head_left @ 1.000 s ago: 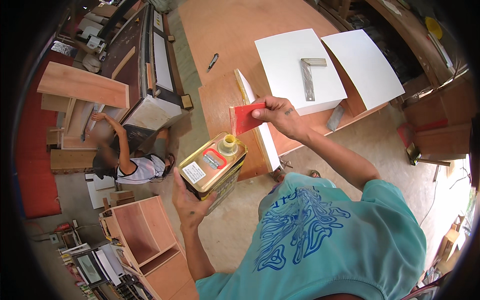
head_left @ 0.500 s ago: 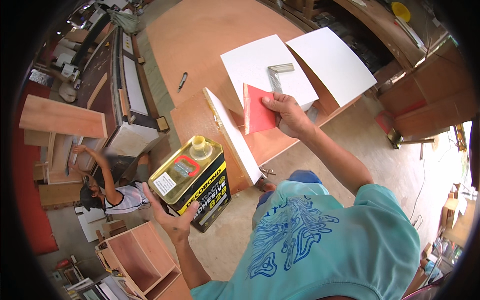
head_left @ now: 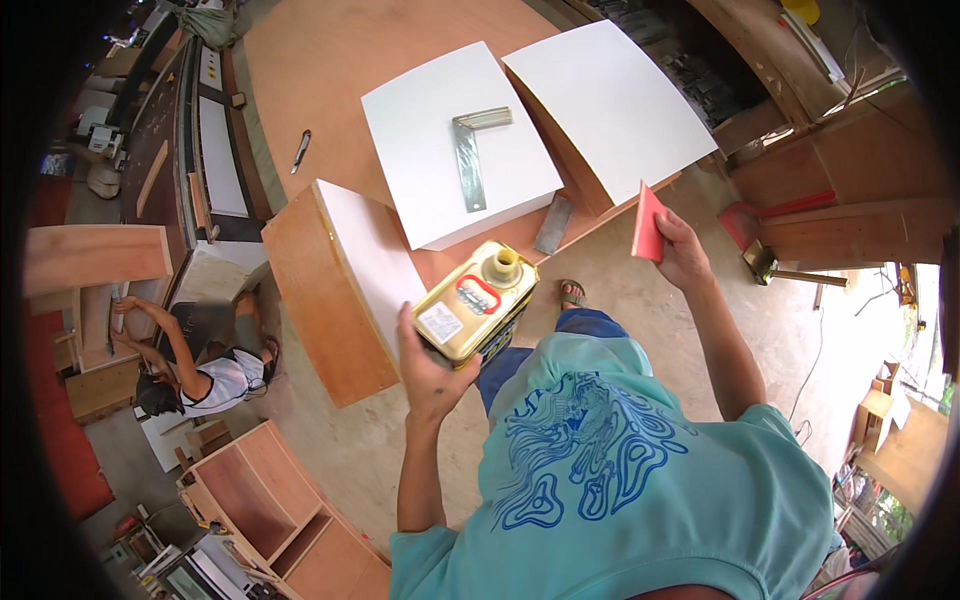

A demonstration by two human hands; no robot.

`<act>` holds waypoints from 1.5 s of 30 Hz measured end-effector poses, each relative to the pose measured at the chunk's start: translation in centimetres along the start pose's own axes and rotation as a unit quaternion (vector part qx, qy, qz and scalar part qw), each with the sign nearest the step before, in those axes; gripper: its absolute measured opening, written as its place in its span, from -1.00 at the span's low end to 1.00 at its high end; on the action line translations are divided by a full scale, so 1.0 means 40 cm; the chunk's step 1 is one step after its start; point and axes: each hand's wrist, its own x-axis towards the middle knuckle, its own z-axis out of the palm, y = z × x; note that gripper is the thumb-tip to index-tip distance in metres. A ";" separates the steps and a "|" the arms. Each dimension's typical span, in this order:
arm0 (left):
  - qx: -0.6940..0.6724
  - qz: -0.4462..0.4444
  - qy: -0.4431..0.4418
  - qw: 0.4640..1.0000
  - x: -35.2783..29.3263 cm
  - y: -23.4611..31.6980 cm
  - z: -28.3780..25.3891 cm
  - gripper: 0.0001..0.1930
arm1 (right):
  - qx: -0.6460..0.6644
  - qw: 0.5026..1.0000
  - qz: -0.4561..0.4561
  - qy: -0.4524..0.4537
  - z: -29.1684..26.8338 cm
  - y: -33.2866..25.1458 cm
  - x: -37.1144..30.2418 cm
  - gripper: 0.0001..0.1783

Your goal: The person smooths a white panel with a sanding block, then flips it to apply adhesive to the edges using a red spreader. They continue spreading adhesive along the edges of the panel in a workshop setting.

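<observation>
My left hand (head_left: 430, 375) is wrapped round the lower side of a rectangular metal adhesive can (head_left: 450, 292), gold on top with a red handle and an uncapped spout. The can is held in the air, its top facing up toward me. In my right hand (head_left: 683, 252), off to the right over the floor, is a flat red spreader (head_left: 649, 224), pinched between thumb and fingers. Ahead of the can, a white-faced panel (head_left: 410, 150) lies on the table with a metal try square (head_left: 468, 160) on top. A white-faced wooden piece (head_left: 330, 300) stands just left of the can.
Another white sheet (head_left: 620, 110) lies at the table's right. A utility knife (head_left: 301, 151) rests on the brown board (head_left: 330, 60), and a grey block (head_left: 553, 223) sits at the near edge. At left, another person (head_left: 215, 380) works by wooden cabinet parts (head_left: 100, 255). A wooden cabinet (head_left: 250, 490) stands lower left.
The can has moved right and is turned more upright toward me. My right hand has drawn the spreader away from the table to the right. The view has shifted, with the table sliding left.
</observation>
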 end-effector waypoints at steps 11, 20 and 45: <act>0.072 0.038 -0.059 0.995 0.181 -0.328 0.368 -0.04 | -0.167 0.976 -0.027 0.136 -0.338 -0.149 -0.324 -0.62; -0.023 -0.028 0.017 0.999 0.135 -0.509 0.356 -0.19 | -0.232 0.952 0.065 0.189 -0.336 -0.188 -0.350 -0.64; 0.004 -0.164 0.087 0.983 -0.110 -0.675 0.424 -0.36 | -0.471 0.880 -0.047 -0.042 0.296 0.242 -0.085 -0.75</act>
